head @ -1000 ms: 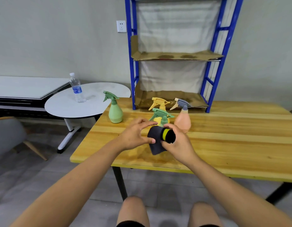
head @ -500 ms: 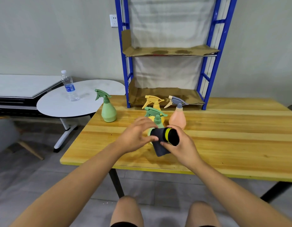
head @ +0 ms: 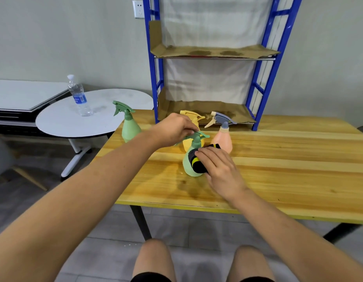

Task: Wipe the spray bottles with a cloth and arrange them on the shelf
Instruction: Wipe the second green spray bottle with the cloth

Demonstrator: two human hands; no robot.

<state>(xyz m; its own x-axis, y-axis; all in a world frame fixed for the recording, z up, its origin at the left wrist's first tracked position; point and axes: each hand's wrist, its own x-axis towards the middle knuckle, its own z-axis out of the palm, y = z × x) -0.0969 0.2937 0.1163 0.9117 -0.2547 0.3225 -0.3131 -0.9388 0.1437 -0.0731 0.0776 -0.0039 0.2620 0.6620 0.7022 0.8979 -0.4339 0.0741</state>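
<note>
**Cloth on the near green bottle**

The left hand (head: pixel 172 129) pinches the trigger head of the near green spray bottle (head: pixel 189 167), fingers curled round its top. The right hand (head: pixel 219 169) presses a dark cloth (head: pixel 197 161) with a yellow stripe against the bottle's right side, fingers bent over it. The bottle stands upright on the wooden table (head: pixel 278 169). Just behind it are a yellow bottle (head: pixel 191 119) and, to the right, a peach bottle (head: pixel 224 139). Another green bottle (head: pixel 128 129) stands far left. The blue shelf (head: pixel 258 88) rises at the table's far edge, cardboard lining its tiers.
</note>
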